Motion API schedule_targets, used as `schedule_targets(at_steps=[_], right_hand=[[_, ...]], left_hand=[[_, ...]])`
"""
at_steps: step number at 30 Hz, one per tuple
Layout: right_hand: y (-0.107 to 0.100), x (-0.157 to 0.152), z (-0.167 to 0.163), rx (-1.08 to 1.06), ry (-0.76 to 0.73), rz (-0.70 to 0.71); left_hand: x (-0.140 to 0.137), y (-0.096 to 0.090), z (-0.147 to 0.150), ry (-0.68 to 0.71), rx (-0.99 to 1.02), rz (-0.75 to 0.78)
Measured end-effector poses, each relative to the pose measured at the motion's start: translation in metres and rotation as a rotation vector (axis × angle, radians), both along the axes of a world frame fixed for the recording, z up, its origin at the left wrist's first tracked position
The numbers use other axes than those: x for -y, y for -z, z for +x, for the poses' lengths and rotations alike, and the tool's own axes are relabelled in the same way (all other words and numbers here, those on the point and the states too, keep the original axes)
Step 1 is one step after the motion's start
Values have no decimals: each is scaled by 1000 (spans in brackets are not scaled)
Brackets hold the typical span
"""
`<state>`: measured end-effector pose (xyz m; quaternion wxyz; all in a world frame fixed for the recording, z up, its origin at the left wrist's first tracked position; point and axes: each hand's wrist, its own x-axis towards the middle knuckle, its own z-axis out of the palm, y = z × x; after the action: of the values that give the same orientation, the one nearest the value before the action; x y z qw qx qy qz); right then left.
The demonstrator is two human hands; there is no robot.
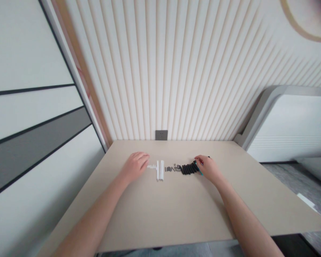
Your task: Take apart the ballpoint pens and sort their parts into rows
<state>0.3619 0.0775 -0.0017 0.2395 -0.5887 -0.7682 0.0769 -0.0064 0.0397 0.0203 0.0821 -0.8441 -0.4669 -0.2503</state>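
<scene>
1. Black tubes (189,168): a row lying mid-worktop (163,207), its right end under my right hand.
2. Left hand (135,166): flat, relaxed, holding nothing, beside white rods (159,170).
3. Small grey parts (172,168): between rods and tubes.
4. Right hand (207,167): fingers curled on a teal piece (199,170).

We see only our two forearms and hands, both bare from the lower edge of the view up to the fingertips. No sleeve, cuff or glove covers either arm. Our left hand (135,165) carries no ring, watch or band that we can make out, and neither does our right hand (209,167). The wrists are plain, the fingers slim. Nails are too small to judge, and nothing else of our body shows here.
</scene>
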Motion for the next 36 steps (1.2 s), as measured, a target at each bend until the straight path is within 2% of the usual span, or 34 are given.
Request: schedule_targets(at_steps=[3,6,9,12,19,30,36], right_hand=[[0,1,-6,-94,-34,69],[2,4,-16,-178,-106,122],[3,11,-29,-247,-202,145],[4,20,-41,-274,-289,137],[3,29,-51,-278,-381,135],[10,23,-47,-271,-404,136],[7,25,-47,-278,-392,134]], left_hand=[[-9,5,-30,-104,24,-5],[-16,20,-48,-195,45,-61],[-19,34,-51,-241,52,-121],[-18,40,-46,-220,10,-130],[-14,40,-42,-220,-66,-104],[-14,39,-39,-238,-76,-167],[-12,35,-38,-247,-90,-187]])
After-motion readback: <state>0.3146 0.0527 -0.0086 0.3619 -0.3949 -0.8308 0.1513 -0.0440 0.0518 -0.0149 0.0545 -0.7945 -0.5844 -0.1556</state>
